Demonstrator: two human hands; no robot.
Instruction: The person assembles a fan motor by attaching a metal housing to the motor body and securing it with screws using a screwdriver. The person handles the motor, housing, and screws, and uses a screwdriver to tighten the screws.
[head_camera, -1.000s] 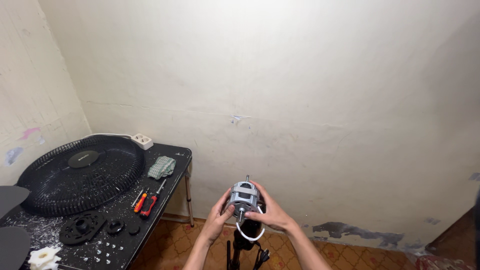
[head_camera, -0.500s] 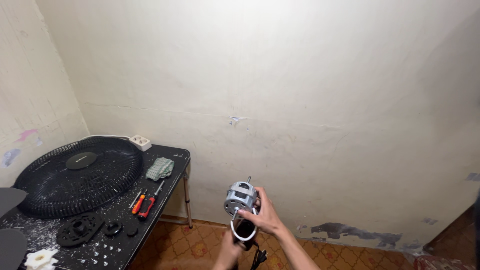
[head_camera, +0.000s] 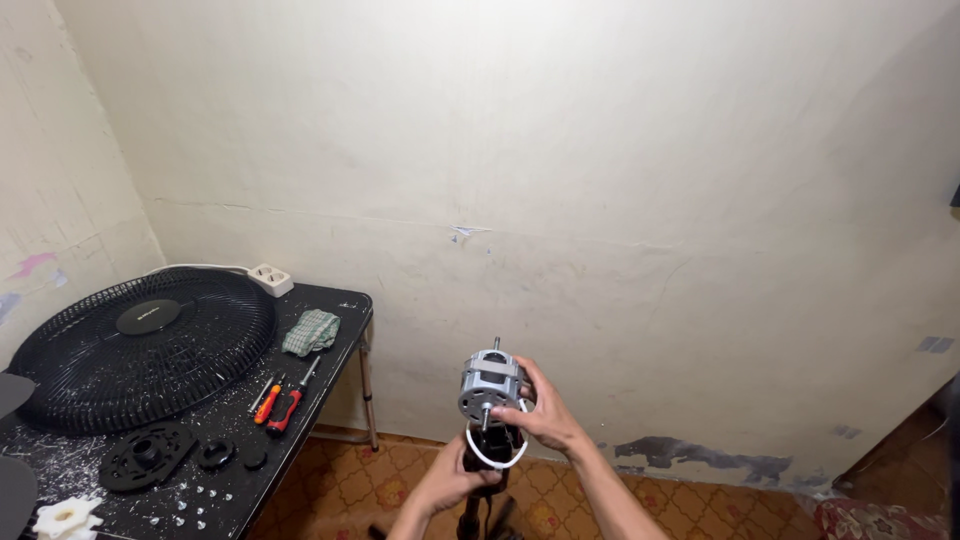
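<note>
A grey metal fan motor (head_camera: 488, 383) with a thin shaft sticking up sits on top of a black stand (head_camera: 484, 470). My right hand (head_camera: 545, 415) grips the motor's right side, with fingers at its front shaft. Lower down, my left hand (head_camera: 452, 478) clasps the black stand just beneath the motor. A white wire loop (head_camera: 497, 458) hangs under the motor between both hands.
A black table (head_camera: 330, 335) at the left carries a round black fan grille (head_camera: 140, 345), a folded green cloth (head_camera: 312, 331), red and orange screwdrivers (head_camera: 285, 400), black round parts (head_camera: 150, 455), small screws and a white power strip (head_camera: 270, 278). The cream wall stands close behind; patterned floor tiles show below.
My left hand has dropped from the motor's left side to the stand below it. The right hand stays on the motor. The view has shifted slightly.
</note>
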